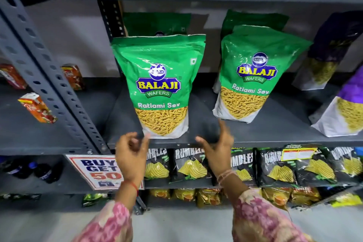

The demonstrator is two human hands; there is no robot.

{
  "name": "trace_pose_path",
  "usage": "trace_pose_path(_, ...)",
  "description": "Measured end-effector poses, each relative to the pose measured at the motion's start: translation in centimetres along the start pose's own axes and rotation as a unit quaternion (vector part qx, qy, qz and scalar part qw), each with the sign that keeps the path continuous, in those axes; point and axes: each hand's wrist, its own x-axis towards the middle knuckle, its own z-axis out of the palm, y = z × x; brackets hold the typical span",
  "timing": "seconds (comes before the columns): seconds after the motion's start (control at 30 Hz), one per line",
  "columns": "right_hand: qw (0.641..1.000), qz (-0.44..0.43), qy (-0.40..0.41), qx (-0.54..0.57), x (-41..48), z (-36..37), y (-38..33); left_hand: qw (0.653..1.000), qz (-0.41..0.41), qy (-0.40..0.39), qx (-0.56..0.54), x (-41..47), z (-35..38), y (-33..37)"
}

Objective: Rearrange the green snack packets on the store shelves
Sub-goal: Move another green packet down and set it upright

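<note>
My left hand point(130, 153) and right hand point(217, 148) hover empty, fingers apart, at six o'clock below the green packet point(160, 86). It looks light, soft and slippery, so I'd grip both lower sides.

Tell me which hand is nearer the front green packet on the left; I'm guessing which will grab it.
Left. The left hand sits at the front left green packet's bottom-left corner, fingertips about touching it. The right hand hovers open, below and right of it.
</note>
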Motion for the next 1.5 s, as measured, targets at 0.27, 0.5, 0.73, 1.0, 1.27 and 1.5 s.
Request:
trace_pose_path(0.27,0.998,0.034,0.050,-0.017,11.9,-10.2,4.5,0.954,-0.058,-0.292,-0.042,-0.4,17.1,5.7)
trace_pose_path(0.5,0.982,0.119,-0.122,0.082,15.0,-10.8,6.4,0.898,-0.147,-0.414,-0.026,3.2,23.9,4.5)
trace_pose_path(0.73,0.980,0.095,-0.161,0.069,14.3,-15.2,6.8,0.920,-0.079,-0.375,-0.083,-0.7,22.9,6.1)
trace_pose_path(1.0,0.977,0.106,-0.182,0.036,11.3,-17.0,7.5,0.925,-0.072,-0.370,-0.050,-4.6,21.8,5.4)
trace_pose_path(1.27,0.975,0.116,-0.188,0.027,10.8,-17.1,7.5,0.918,-0.082,-0.388,-0.007,-4.7,21.4,5.4)
trace_pose_path(1.5,0.972,0.153,-0.169,0.061,10.1,-17.6,5.8,0.920,-0.045,-0.384,0.064,-5.1,19.8,6.7)
